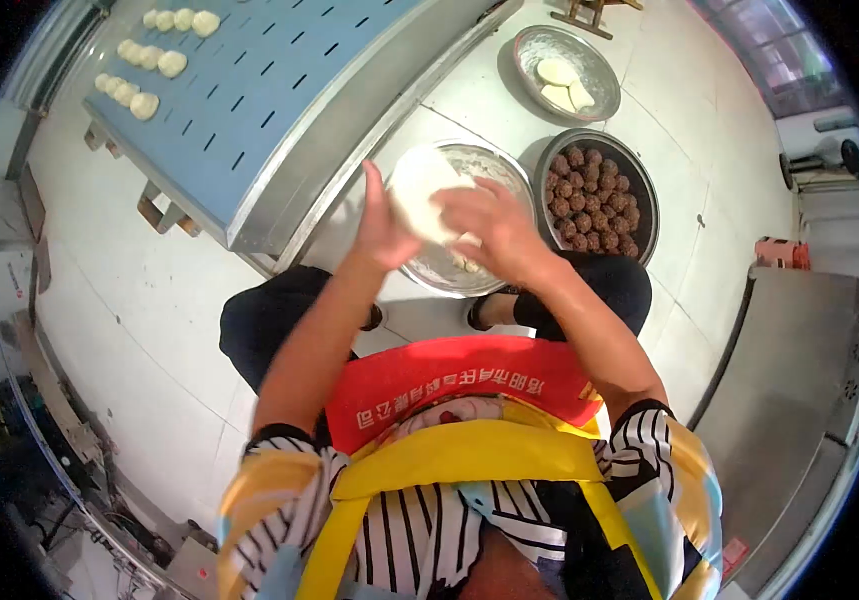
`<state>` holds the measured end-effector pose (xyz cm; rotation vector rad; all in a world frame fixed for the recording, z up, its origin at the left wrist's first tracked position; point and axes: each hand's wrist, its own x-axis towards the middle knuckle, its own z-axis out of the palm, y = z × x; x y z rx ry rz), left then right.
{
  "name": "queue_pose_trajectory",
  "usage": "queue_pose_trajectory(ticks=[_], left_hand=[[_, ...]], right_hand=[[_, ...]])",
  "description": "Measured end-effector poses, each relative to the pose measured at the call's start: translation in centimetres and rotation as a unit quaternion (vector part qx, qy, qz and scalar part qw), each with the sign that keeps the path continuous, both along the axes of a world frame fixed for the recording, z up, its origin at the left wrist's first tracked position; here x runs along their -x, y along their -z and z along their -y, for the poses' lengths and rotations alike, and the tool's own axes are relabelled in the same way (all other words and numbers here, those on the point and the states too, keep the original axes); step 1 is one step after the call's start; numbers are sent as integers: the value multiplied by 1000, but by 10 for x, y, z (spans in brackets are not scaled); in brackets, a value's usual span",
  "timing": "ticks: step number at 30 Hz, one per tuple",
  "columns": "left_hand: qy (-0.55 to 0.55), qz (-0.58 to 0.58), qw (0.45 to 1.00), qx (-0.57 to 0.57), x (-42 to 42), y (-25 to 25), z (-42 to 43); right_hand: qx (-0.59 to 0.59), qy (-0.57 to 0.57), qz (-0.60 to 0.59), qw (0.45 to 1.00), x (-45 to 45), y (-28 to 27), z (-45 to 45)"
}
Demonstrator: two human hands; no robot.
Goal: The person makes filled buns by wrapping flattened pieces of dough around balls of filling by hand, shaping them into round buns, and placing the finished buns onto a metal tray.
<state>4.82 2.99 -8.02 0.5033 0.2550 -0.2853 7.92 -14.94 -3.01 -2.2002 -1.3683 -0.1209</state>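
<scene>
A flat, pale round of dough [421, 192] lies between my two hands, above a metal basin [511, 180] dusted with flour. On its left side, my left hand [385, 228] supports the dough with the thumb raised and spread. My right hand [494, 228] touches the right edge, its fingers spread and slightly blurred. Small dough scraps show at the basin's bottom. To the right, a dark round pan [653, 210] holds several brown balls [589, 200]. Behind it, another metal bowl [604, 75] holds a few pale dough pieces [557, 72].
At the upper left, a blue slotted tray [279, 85] carries rows of white dough balls [144, 106] on a metal-edged table. A steel cabinet [784, 340] stands at the right, with a small red box [781, 253] near it. My knees flank the basin.
</scene>
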Motion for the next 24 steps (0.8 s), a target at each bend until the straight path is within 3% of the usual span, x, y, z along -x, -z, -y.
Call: queue_pose_trajectory(ticks=[1, 2, 4, 5, 6, 8, 9, 10, 12, 13, 15, 16, 18, 19, 21, 22, 24], left_hand=[[14, 39, 997, 61, 2, -5, 9], [30, 75, 989, 124, 5, -9, 15], [30, 79, 987, 136, 12, -21, 27], [33, 78, 986, 145, 16, -25, 34], [33, 79, 984, 157, 19, -22, 37], [49, 84, 977, 190, 14, -12, 45], [2, 25, 998, 61, 12, -21, 55], [-28, -7, 999, 27, 8, -28, 61], [-55, -28, 998, 28, 9, -25, 63], [-32, 4, 996, 84, 9, -20, 65], [7, 60, 979, 192, 12, -7, 65], [2, 34, 986, 165, 12, -4, 64], [-8, -23, 994, 109, 10, 4, 63], [-42, -88, 991, 95, 5, 5, 62], [-14, -40, 988, 150, 5, 36, 43], [-2, -10, 984, 177, 0, 51, 33], [-2, -17, 988, 154, -7, 66, 20]], right_hand=[[27, -39, -47, 998, 8, -5, 8], [-24, 24, -87, 996, 11, -8, 15], [-121, 144, -163, 969, 8, -12, 33], [-143, 266, -233, 924, 4, -4, 45], [-153, 282, -305, 897, -2, -9, 47], [-83, 260, -569, 776, -6, -12, 43], [-114, 238, -459, 848, -1, 3, 40], [-136, 211, -338, 907, 0, 19, 37], [-93, 256, -237, 932, -7, 15, 36], [-23, 287, -238, 928, -11, 5, 36], [9, 246, -242, 938, -17, -9, 54], [25, 223, -242, 944, -26, -16, 63], [-57, 257, -265, 928, -46, -26, 106], [-141, 319, -331, 877, -64, -12, 136], [-211, 442, -370, 790, -95, 16, 206], [-182, 524, -339, 760, -109, 55, 249], [-10, 619, -311, 721, -115, 139, 335]])
